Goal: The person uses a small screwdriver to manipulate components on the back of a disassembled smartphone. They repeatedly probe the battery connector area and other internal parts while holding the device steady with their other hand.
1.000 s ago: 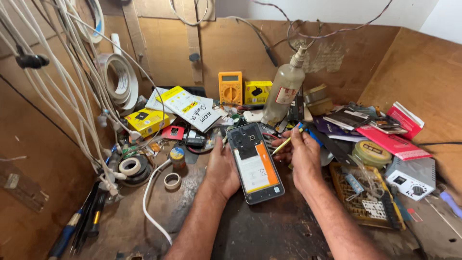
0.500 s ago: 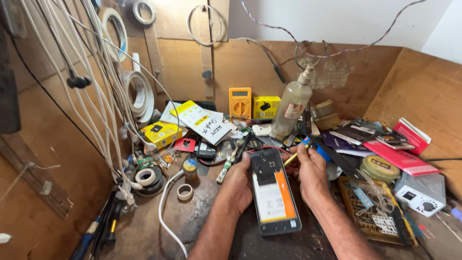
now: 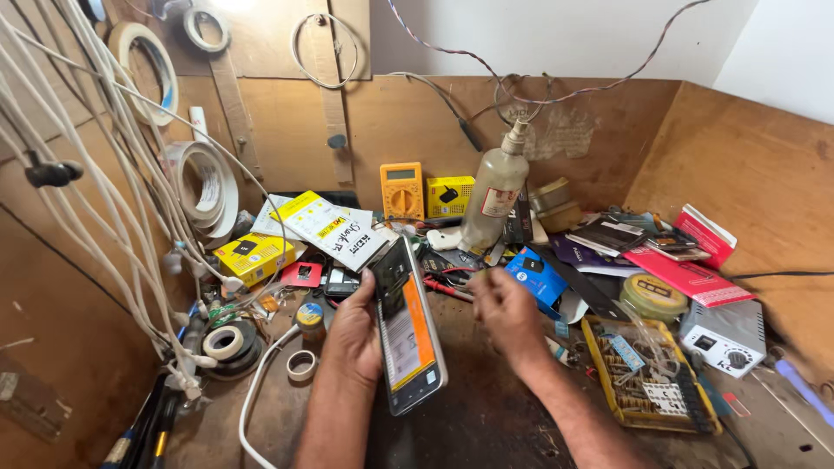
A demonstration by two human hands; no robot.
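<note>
A rough plywood bench [image 3: 486,417], dark and stained where the work goes on, is walled by plywood panels [image 3: 738,165] behind and to the right. White cables [image 3: 113,174] hang in a thick bundle down the left, their upper ends cut off by the frame edge. Flat rolls of tape [image 3: 204,182] hang on the back wall.

The phone [image 3: 407,326], a slim glossy slab with a lit white and orange screen, stands tilted on its long edge over the middle of the bench. The left hand [image 3: 352,334] grips it from the left side, fingers wrapped behind and hidden, thumb along the near edge. The right hand [image 3: 511,314] is just right of the phone, apart from it, loosely curled; its fingertips may pinch something small, but that is too fine to make out.

Behind stand a cloudy plastic bottle [image 3: 491,200] with a spout, a yellow multimeter [image 3: 401,189] and a yellow box [image 3: 450,195]. To the right lie a yellow compartment tray [image 3: 647,382] of tiny parts, a red booklet [image 3: 686,274], a round tin [image 3: 651,295] and a blue carton [image 3: 539,276]. Small tape rings [image 3: 302,365] sit at left
</note>
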